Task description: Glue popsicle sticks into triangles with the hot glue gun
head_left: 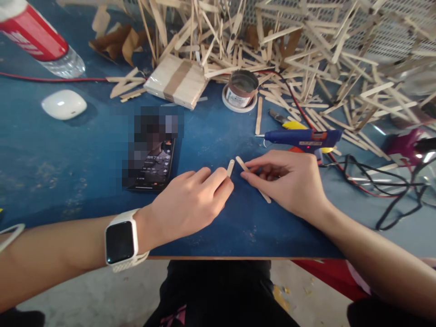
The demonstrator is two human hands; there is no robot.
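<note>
Between the thumb and fingers of my left hand [195,200] is a wooden craft stick [230,168], its rounded tip poking out at the top. My right hand [286,179] pinches a second craft stick [265,196], which slants down to the right under the fingers. The tips of the two sticks are close together but apart, low over the blue table [211,240]. Just beyond my right hand lies a blue glue gun [296,136] with its nozzle pointing left. A phone [150,159] with a lit screen is beyond my left wrist.
A banded bundle of craft sticks [177,81] and an open jar [241,88] stand farther back. Loose and joined sticks [306,59] pile up behind them. Black cables [384,181] coil at right. A white earbud case [64,104] and a bottle [37,34] are at left.
</note>
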